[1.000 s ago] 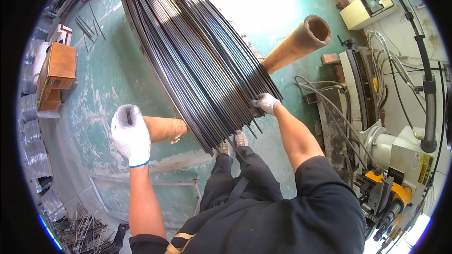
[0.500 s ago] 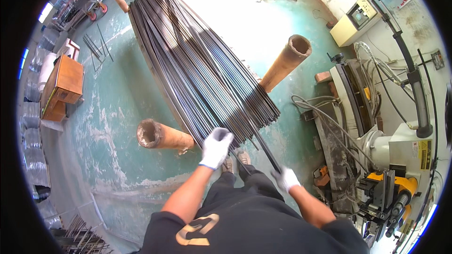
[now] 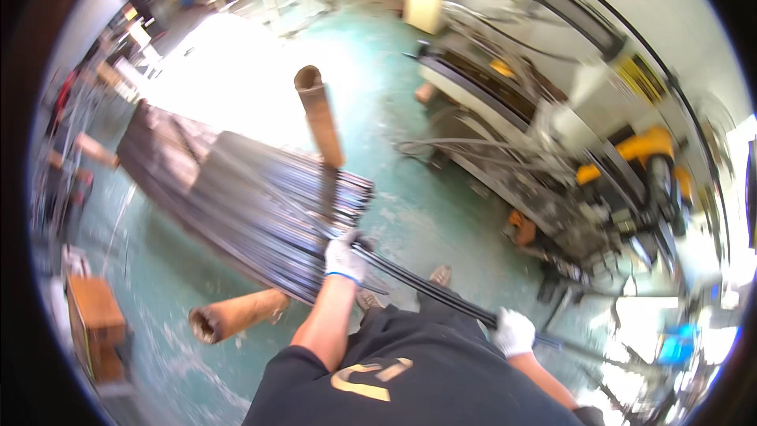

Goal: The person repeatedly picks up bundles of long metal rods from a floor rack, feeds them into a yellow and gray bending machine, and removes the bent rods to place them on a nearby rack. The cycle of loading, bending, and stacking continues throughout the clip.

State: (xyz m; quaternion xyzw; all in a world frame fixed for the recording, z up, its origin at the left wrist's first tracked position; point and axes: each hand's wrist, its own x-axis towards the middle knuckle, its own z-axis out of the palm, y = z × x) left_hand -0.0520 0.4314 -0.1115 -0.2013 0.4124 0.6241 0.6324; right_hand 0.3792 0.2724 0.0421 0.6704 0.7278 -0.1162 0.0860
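Observation:
A few long dark metal rods (image 3: 427,287) run between my two hands, slanting down to the right in front of my body. My left hand (image 3: 344,257), in a white glove, is closed round them at the near end of a large stack of similar rods (image 3: 268,209). Farther right, my right hand (image 3: 515,333), gloved too, grips the same rods near my right hip. Motion blur hides how many rods I hold and where their far ends lie.
Rusty upright tubes stand beside the stack: one beyond it (image 3: 319,122), one on the near left (image 3: 236,319). On the right is a machine with a yellow part (image 3: 643,146) and cables. A wooden cabinet (image 3: 95,312) stands at left on the green floor (image 3: 181,375).
My view has turned right, so the stack now lies farther left. My right hand has moved outward and slid the rods away from the stack; the left hand now grips them too.

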